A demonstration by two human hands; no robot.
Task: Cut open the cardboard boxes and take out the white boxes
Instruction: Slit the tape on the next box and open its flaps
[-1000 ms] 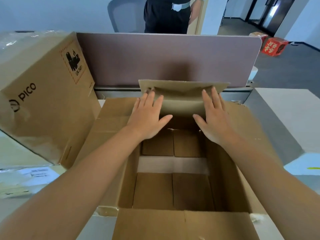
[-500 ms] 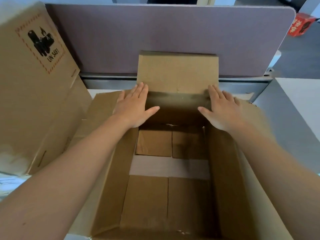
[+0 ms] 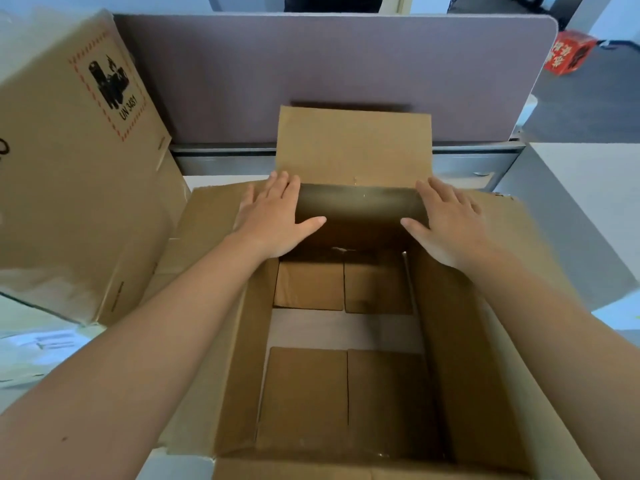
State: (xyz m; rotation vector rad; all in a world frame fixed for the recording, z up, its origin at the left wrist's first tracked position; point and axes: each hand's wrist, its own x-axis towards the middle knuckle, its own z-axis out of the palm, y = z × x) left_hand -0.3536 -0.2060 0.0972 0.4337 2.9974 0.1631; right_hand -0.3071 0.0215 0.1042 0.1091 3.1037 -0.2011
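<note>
An open cardboard box point(image 3: 460, 341) stands in front of me, all its flaps spread. Its far flap point(image 3: 353, 147) stands upright against the partition. Inside I see only the brown bottom flaps and a pale strip point(image 3: 346, 329) across the middle; no white box shows in it. My left hand point(image 3: 273, 220) lies flat, fingers straight, on the left flap at the far left corner. My right hand point(image 3: 446, 223) lies flat on the right flap at the far right corner. Neither hand holds anything.
A second, larger cardboard box point(image 3: 69, 188) with a UN 3481 label stands tilted at the left, touching the open box's left flap. A mauve desk partition point(image 3: 311, 71) runs behind. A red carton point(image 3: 568, 53) sits on the floor far right. Papers point(image 3: 38, 351) lie at the left.
The far flap, bent forward under my fingers a second ago, now stands upright. My hands have slid apart from the flap to the box's far corners. The view has tipped down.
</note>
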